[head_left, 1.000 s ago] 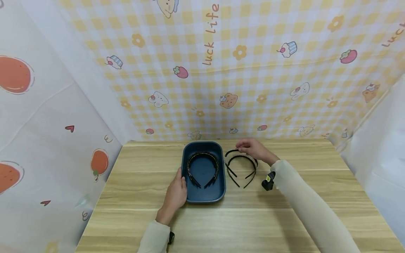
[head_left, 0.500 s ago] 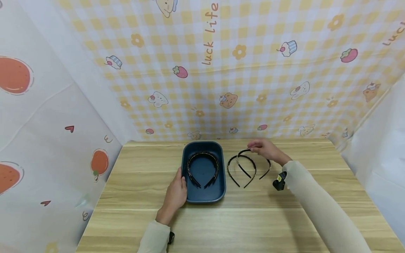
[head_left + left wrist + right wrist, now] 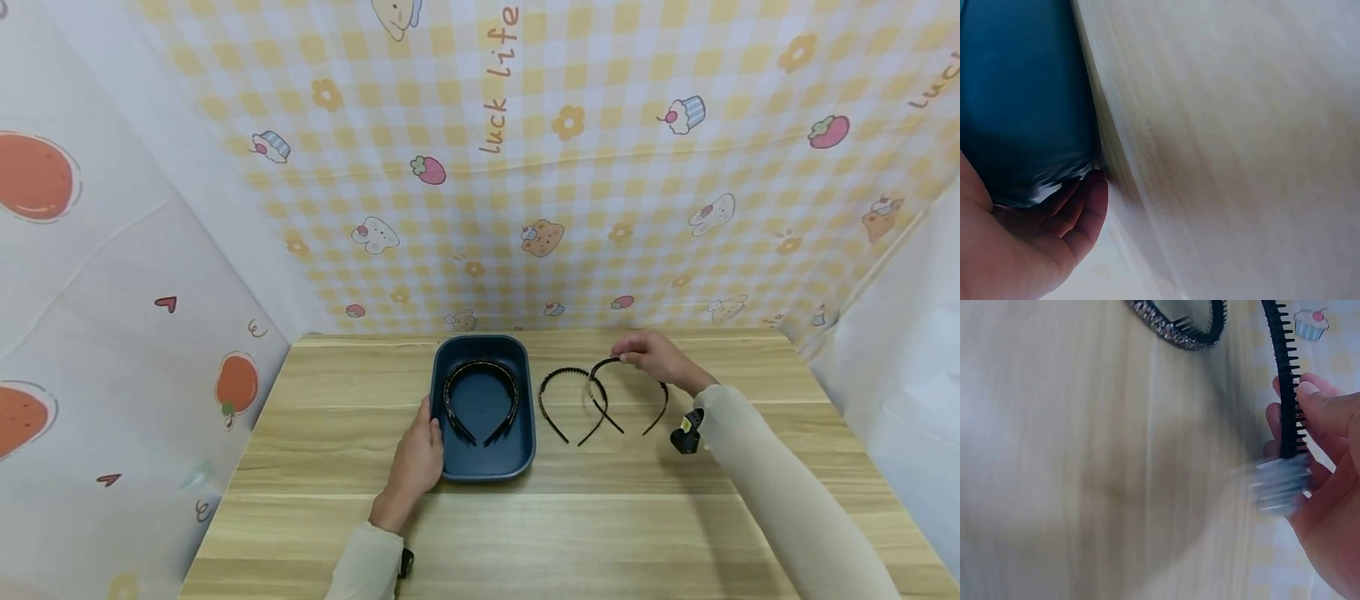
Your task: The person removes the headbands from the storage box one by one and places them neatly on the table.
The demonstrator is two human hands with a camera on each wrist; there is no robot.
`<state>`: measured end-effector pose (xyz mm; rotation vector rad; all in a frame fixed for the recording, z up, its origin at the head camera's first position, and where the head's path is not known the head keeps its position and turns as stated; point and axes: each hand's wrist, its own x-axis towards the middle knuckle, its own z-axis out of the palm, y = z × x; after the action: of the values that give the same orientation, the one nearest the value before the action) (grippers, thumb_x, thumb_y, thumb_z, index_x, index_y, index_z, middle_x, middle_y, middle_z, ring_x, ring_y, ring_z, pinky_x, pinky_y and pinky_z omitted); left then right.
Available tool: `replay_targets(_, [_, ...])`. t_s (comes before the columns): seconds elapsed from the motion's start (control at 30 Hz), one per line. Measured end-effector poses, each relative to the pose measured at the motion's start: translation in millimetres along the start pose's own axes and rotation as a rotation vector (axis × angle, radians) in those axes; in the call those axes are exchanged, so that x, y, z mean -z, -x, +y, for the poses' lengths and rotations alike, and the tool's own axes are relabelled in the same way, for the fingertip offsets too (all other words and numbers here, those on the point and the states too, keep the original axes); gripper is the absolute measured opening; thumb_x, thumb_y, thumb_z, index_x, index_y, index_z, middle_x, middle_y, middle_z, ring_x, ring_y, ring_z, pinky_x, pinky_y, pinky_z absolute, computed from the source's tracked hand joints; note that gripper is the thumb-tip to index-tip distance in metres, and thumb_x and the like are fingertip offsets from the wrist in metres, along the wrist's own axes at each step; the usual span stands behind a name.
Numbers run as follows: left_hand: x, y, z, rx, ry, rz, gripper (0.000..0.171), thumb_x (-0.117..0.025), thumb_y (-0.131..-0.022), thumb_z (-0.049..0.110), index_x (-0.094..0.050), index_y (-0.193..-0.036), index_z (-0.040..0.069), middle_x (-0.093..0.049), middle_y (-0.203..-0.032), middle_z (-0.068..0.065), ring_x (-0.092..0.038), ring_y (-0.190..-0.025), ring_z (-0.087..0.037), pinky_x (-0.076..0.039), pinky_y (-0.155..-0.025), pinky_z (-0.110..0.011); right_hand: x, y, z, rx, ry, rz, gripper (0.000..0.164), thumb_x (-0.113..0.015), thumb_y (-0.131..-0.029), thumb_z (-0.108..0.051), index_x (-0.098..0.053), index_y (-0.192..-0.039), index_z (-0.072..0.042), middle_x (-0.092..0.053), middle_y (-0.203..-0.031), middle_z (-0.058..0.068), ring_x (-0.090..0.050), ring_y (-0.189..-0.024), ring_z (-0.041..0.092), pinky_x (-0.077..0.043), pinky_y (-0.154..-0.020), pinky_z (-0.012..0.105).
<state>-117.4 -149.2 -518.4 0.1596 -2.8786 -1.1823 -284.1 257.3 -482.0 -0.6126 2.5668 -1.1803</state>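
Note:
A black toothed headband [image 3: 628, 398] with a glittery outer face is pinched at its crown between the thumb and fingers of my right hand [image 3: 654, 357]. The right wrist view shows its teeth along the inner edge beside my thumb [image 3: 1329, 409]. To its left, a second headband [image 3: 551, 418] lies on the table, overlapped by the held one in the head view. My left hand [image 3: 418, 454] grips the left side of a dark blue tray [image 3: 483, 477], its fingers [image 3: 1090, 215] curled against the outer wall. Several nested black headbands [image 3: 452, 417] lie inside the tray.
A wood-grain table [image 3: 600, 533] extends around the tray. Behind it rises a yellow checked backdrop [image 3: 570, 208], close beyond my right hand. White printed sheeting [image 3: 135, 275] hangs on the left, with more white sheeting [image 3: 900, 358] on the right.
My right hand has moved to the right with its headband, drawing it away from the one on the table. My left hand and the tray have stayed in place.

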Motion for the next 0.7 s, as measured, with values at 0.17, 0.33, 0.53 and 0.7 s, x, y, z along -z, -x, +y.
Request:
replay_targets(0.17, [0.0,-0.7,0.0,0.008,0.005,0.003,0.051,-0.038,-0.108,0.013,-0.026,-0.155,-0.002,-0.044,-0.15,-0.023,-0.061,-0.115,-0.033,-0.049,-0.096,-0.051,3.8,7.3,8.9,-0.011,0.028,0.008,0.022,-0.053,-0.099,0.003,-0.066,-0.115,0.011,-0.064,-0.119,0.029,-0.064,-0.096,0.033,-0.052,-0.069,0.026])
replay_targets(0.33, [0.8,-1.2,0.2,0.017,0.013,-0.002,0.052,-0.037,-0.108,0.015,-0.024,-0.156,0.0,-0.042,-0.152,-0.021,-0.059,-0.119,-0.033,-0.047,-0.1,-0.051,7.2,10.7,18.7,-0.016,0.033,0.01,0.022,-0.054,-0.099,0.002,-0.067,-0.115,0.009,-0.065,-0.117,0.029,-0.064,-0.101,0.034,-0.052,-0.07,0.026])
replay_targets(0.53, [1.8,-0.4,0.5,0.015,0.014,-0.007,0.052,-0.036,-0.108,0.014,-0.024,-0.156,0.0,-0.041,-0.152,-0.021,-0.056,-0.125,-0.035,-0.046,-0.102,-0.052,9.0,11.9,30.6,-0.028,0.036,0.029,0.019,-0.056,-0.098,0.002,-0.07,-0.11,0.007,-0.066,-0.117,0.028,-0.063,-0.105,0.036,-0.052,-0.072,0.022])
replay_targets(0.7, [0.9,0.0,1.5,0.013,0.02,-0.009,0.052,-0.036,-0.108,0.014,-0.024,-0.156,-0.001,-0.04,-0.153,-0.021,-0.052,-0.129,-0.036,-0.044,-0.104,-0.052,8.3,12.9,37.0,-0.017,0.067,0.046,0.016,-0.059,-0.097,0.001,-0.073,-0.104,0.003,-0.069,-0.112,0.024,-0.064,-0.107,0.035,-0.052,-0.078,0.021])
